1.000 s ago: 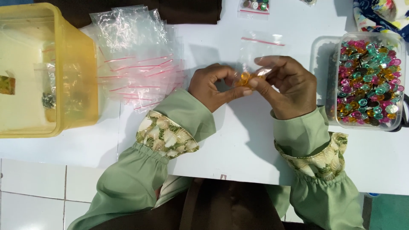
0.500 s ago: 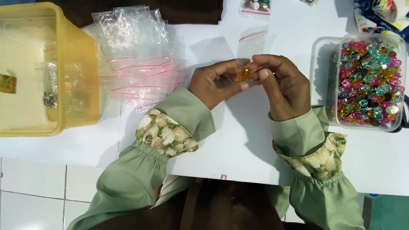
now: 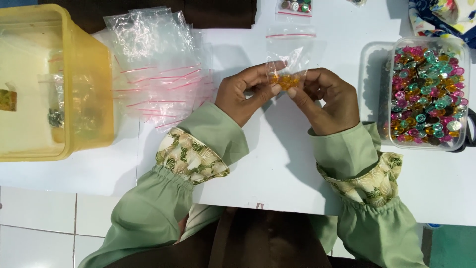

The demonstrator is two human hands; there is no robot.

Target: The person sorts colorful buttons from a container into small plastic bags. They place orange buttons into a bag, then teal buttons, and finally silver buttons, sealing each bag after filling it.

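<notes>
A: Far left of the hands?
B: Yellow plastic tub point(image 3: 89, 84) on the white desk point(image 3: 277, 164), well apart from the left hand. Something small and dark inside, too dim to tell.

A: Next?
B: Pile of empty clear zip bags point(image 3: 153, 74) with red seal strips, fanned out just left of the left hand.

A: Left hand?
B: Left hand point(image 3: 248, 94) is off the desk, thumb and fingers pinching the lower left corner of a small clear zip bag point(image 3: 290, 54).

A: The bag itself?
B: Between both hands, upright, red seal at the top, away from the person. A few orange beads point(image 3: 284, 80) sit at its bottom, right at the fingertips.

A: Right hand?
B: Right hand point(image 3: 329, 101) is pinched on the bag's lower right corner, fingertips nearly touching the left hand's. Green sleeves with leaf-print cuffs on both wrists.

A: Right of that?
B: Clear plastic box point(image 3: 372, 74) full of pink, teal and orange beads, near the right hand, not touched.

A: Up top?
B: Another small filled bag point(image 3: 295, 7) beyond the hands at the far desk edge.
</notes>
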